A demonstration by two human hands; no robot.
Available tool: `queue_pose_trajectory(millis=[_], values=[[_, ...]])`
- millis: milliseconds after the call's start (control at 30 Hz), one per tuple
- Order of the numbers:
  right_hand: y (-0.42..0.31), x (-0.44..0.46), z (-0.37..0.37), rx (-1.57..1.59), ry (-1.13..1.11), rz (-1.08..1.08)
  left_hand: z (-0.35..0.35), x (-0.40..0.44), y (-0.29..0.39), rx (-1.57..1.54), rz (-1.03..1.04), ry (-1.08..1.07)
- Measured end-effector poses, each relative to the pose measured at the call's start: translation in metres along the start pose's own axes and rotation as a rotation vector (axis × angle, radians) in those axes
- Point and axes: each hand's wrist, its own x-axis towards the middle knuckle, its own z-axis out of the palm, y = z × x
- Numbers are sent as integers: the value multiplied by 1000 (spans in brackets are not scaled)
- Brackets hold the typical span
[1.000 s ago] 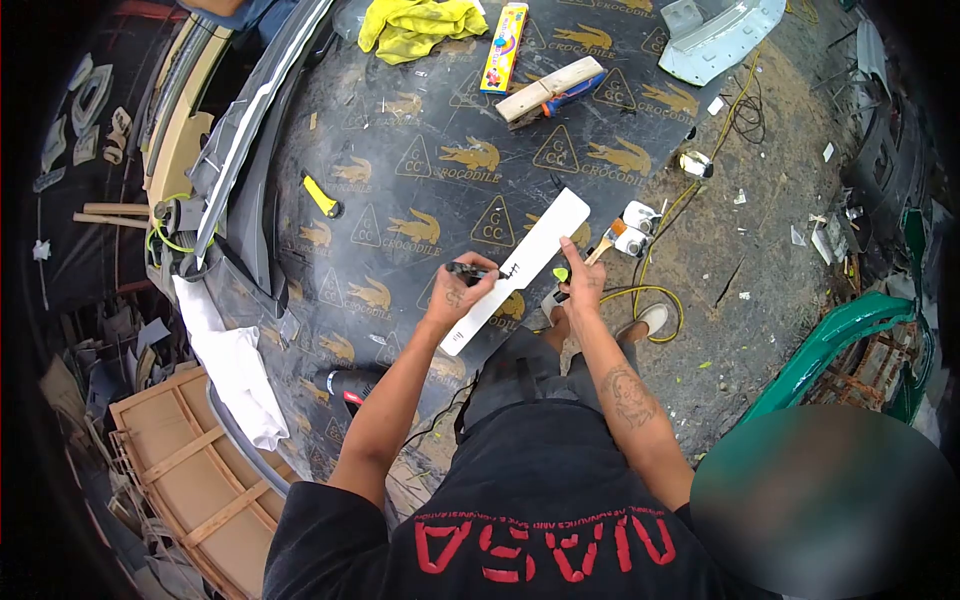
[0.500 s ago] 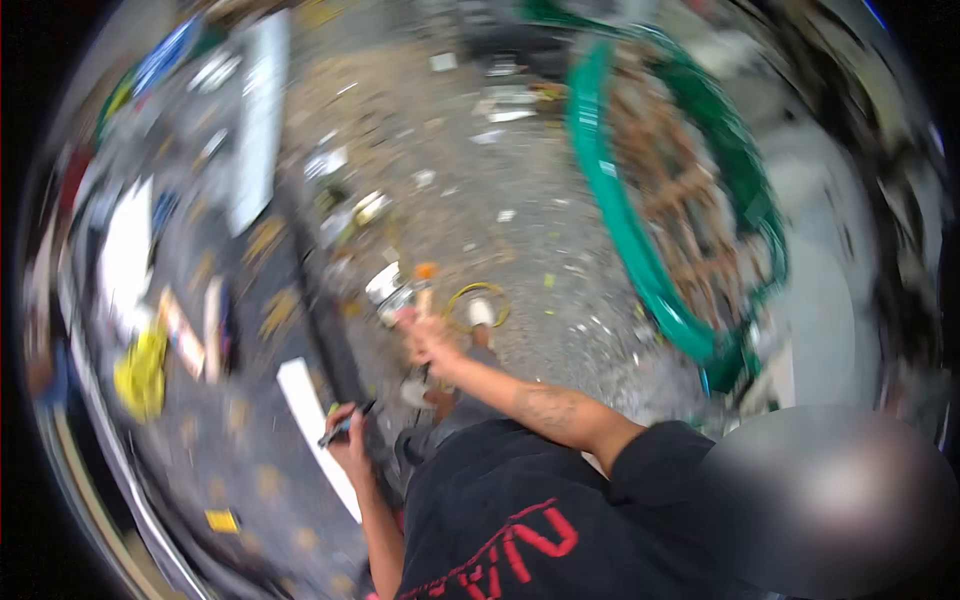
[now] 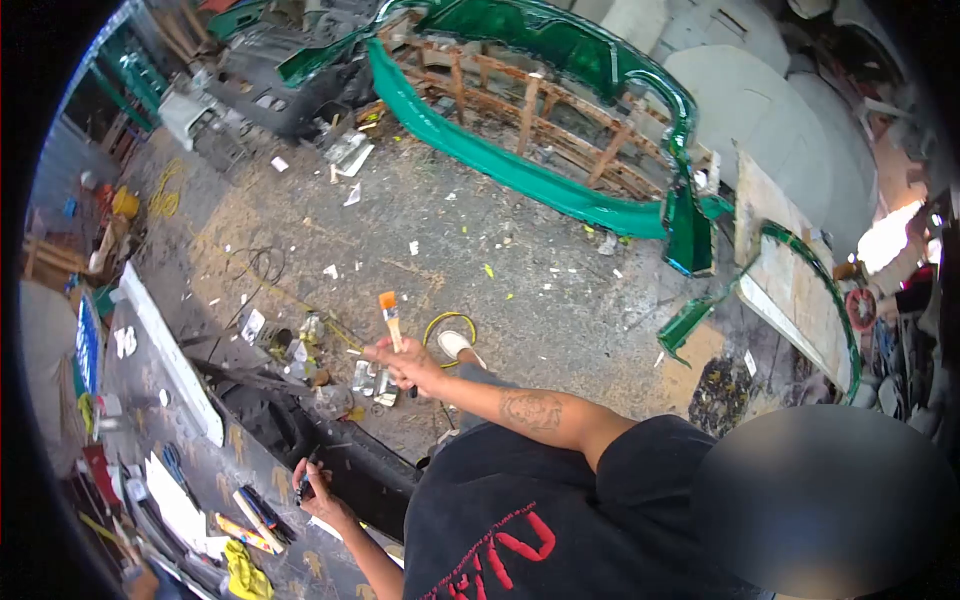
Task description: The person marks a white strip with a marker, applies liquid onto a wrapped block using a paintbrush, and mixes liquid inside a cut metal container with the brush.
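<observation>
My right hand (image 3: 408,368) is closed around a paintbrush (image 3: 393,322), its orange end pointing up and a pale handle running into my fingers. The hand is held out over the littered floor. Lower left, my left hand (image 3: 315,487) grips a slim dark pen-like tool (image 3: 303,486); its exact kind is hard to make out. That hand is at the edge of a dark work surface (image 3: 225,437). Part of a white strip (image 3: 322,526) shows beside my left wrist, the rest hidden by the forearm.
A yellow cloth (image 3: 246,572), white paper (image 3: 172,498) and a long pale strip (image 3: 170,350) lie on the work surface. Ahead on the floor stands a glossy green bumper (image 3: 520,180) around a rusty frame (image 3: 528,112). A curved green-edged panel (image 3: 800,305) is at right.
The view has swung, bringing the green bumper from the right to the upper middle, and is sharper now. Both hands still hold their tools; the left appears farther from the white strip.
</observation>
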Motion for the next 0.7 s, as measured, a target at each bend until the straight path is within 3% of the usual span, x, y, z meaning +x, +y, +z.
queue_pose_trajectory(millis=[67, 200, 233, 300, 333, 400, 500, 700], values=[[-12, 10, 1, -34, 34, 22, -4, 0, -5, -45, -22, 69], [-9, 49, -19, -149, -115, 84, -25, -20, -11, -100, -142, 266], [14, 79, -51, 245, -270, 269, -35, -29, -15, -133, -153, 352], [9, 91, -47, -130, -109, 232, -46, -48, 0, -48, -204, 509], [6, 89, -30, -196, -65, 211, -59, -62, -11, 0, -126, 591], [13, 100, -12, -299, -238, 188, -80, -90, -17, -2, -113, 739], [26, 101, 17, -440, -351, 327, -98, -143, -11, -17, -186, 975], [50, 94, 52, -484, -444, 428, -113, -245, -40, 35, -290, 1252]])
